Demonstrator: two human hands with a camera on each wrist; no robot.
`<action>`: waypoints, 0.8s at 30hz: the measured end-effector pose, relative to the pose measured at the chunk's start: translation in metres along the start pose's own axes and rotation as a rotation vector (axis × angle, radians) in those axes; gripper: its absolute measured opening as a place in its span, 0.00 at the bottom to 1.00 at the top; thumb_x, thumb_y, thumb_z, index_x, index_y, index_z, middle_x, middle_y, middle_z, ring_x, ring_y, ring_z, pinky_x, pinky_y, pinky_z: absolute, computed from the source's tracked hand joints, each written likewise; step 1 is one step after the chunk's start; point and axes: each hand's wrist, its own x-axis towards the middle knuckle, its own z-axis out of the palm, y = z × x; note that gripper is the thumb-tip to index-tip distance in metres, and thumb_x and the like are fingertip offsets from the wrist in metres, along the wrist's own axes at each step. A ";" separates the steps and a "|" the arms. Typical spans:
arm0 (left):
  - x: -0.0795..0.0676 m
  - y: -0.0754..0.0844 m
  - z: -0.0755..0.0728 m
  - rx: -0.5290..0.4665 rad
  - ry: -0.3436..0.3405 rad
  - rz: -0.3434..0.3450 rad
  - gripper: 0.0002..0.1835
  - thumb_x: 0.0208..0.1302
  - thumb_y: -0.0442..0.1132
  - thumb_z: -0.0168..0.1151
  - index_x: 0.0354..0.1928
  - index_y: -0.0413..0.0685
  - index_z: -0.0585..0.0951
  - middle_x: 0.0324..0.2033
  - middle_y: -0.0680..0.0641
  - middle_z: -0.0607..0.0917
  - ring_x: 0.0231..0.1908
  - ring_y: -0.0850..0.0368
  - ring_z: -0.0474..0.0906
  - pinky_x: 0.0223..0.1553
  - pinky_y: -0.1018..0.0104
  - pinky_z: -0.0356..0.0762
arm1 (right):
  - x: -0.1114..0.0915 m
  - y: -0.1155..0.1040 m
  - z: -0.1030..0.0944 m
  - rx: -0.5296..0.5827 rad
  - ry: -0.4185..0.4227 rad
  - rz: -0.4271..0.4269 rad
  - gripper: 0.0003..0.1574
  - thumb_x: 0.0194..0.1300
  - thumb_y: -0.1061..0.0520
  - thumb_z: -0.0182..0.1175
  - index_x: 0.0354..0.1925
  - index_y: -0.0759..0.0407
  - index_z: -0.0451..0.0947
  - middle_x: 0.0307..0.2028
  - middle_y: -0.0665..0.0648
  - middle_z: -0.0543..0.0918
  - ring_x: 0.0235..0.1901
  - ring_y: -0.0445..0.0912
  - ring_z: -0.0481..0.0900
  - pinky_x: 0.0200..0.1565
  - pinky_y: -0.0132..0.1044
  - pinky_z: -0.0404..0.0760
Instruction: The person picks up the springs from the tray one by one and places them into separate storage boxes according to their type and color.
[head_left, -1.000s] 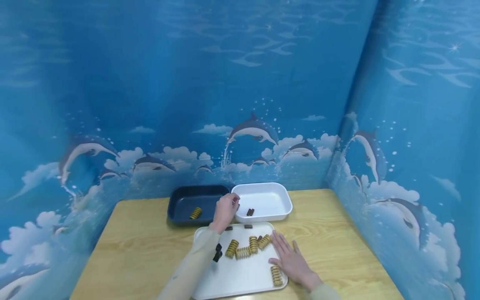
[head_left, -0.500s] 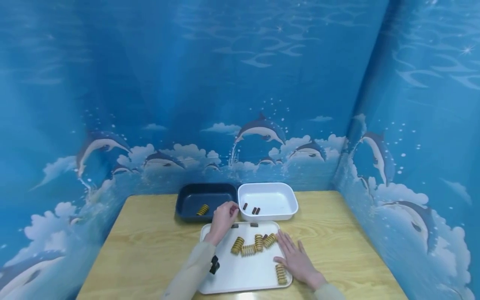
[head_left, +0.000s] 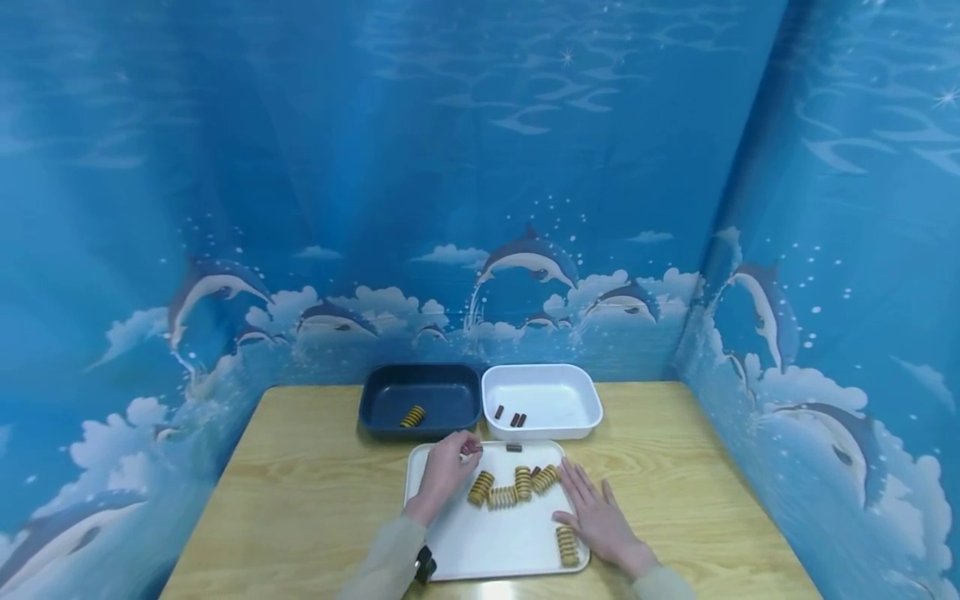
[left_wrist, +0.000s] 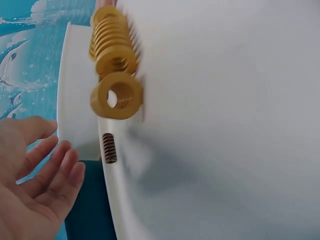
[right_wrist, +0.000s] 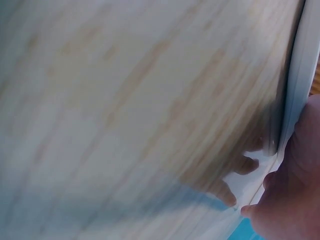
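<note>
My left hand (head_left: 446, 471) hovers at the far left corner of the white tray (head_left: 487, 550). Its fingers are relaxed and hold nothing in the left wrist view. A small brown coil spring (left_wrist: 109, 148) lies by the tray's rim, just beyond those fingertips. Flat along the tray's right edge rests my right hand (head_left: 600, 521), fingers straight. Close by it, a yellow coil spring (head_left: 567, 546) lies in the near right corner. Several more yellow springs (head_left: 522, 483) are grouped mid-tray, with a brown spring (head_left: 535, 472) among them. Another brown spring (head_left: 513, 448) sits at the far rim.
Behind the tray, a dark blue container (head_left: 367, 421) holds a yellow spring (head_left: 412, 416). Beside it on the right stands a white container (head_left: 588, 425) with three brown springs (head_left: 519, 420). A blue dolphin-print curtain (head_left: 420, 208) surrounds the wooden table (head_left: 300, 500).
A brown spring has been let go at the left of the white container. My left hand has drawn back from there to the tray's far left corner. The right hand stays put.
</note>
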 end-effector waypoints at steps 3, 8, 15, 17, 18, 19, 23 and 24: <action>-0.010 -0.004 0.003 -0.007 -0.036 0.018 0.12 0.60 0.35 0.72 0.46 0.45 0.84 0.37 0.50 0.86 0.37 0.56 0.82 0.39 0.61 0.83 | 0.000 -0.002 -0.001 0.004 0.015 -0.010 0.46 0.73 0.35 0.52 0.77 0.60 0.57 0.78 0.61 0.56 0.74 0.63 0.57 0.66 0.75 0.56; -0.023 -0.010 0.005 0.013 -0.076 0.058 0.13 0.57 0.35 0.73 0.44 0.43 0.84 0.34 0.50 0.85 0.33 0.57 0.81 0.36 0.63 0.80 | 0.000 -0.004 -0.003 0.017 0.019 -0.010 0.45 0.74 0.37 0.53 0.77 0.60 0.57 0.78 0.62 0.56 0.73 0.66 0.59 0.65 0.76 0.56; -0.032 -0.010 0.013 0.025 -0.091 0.084 0.13 0.56 0.37 0.75 0.42 0.44 0.83 0.30 0.51 0.84 0.30 0.60 0.79 0.31 0.67 0.77 | 0.000 0.003 0.005 -0.013 0.017 0.004 0.47 0.72 0.35 0.54 0.77 0.58 0.57 0.78 0.58 0.55 0.75 0.60 0.56 0.66 0.74 0.57; -0.033 -0.010 0.014 0.027 -0.089 0.084 0.14 0.55 0.37 0.76 0.42 0.44 0.83 0.30 0.51 0.84 0.30 0.59 0.79 0.31 0.67 0.77 | 0.000 0.005 0.009 -0.026 0.041 -0.008 0.47 0.72 0.35 0.54 0.77 0.57 0.57 0.78 0.58 0.55 0.75 0.60 0.57 0.66 0.74 0.58; -0.033 -0.009 0.015 0.031 -0.085 0.084 0.14 0.54 0.37 0.76 0.42 0.44 0.83 0.30 0.51 0.84 0.30 0.59 0.79 0.31 0.67 0.77 | 0.000 0.005 0.009 -0.028 0.052 -0.014 0.47 0.72 0.35 0.54 0.77 0.57 0.58 0.78 0.58 0.56 0.74 0.61 0.58 0.65 0.74 0.59; -0.033 -0.009 0.015 0.039 -0.080 0.081 0.15 0.53 0.38 0.77 0.41 0.43 0.83 0.30 0.51 0.84 0.30 0.59 0.79 0.31 0.67 0.77 | -0.001 0.005 0.009 -0.029 0.063 -0.020 0.47 0.71 0.34 0.55 0.76 0.58 0.59 0.78 0.59 0.57 0.74 0.61 0.59 0.64 0.75 0.59; -0.032 -0.008 0.015 0.092 -0.068 0.055 0.16 0.51 0.37 0.78 0.41 0.44 0.84 0.30 0.51 0.84 0.30 0.60 0.78 0.31 0.67 0.77 | -0.001 0.003 0.006 -0.011 0.071 -0.035 0.47 0.72 0.35 0.53 0.77 0.58 0.57 0.78 0.59 0.56 0.73 0.62 0.59 0.63 0.76 0.59; -0.031 -0.007 0.015 0.102 -0.066 0.052 0.16 0.51 0.37 0.79 0.41 0.45 0.84 0.31 0.51 0.84 0.30 0.60 0.78 0.32 0.67 0.77 | -0.001 0.002 0.005 -0.010 0.065 -0.035 0.47 0.73 0.34 0.52 0.77 0.58 0.56 0.78 0.59 0.56 0.73 0.63 0.58 0.63 0.76 0.59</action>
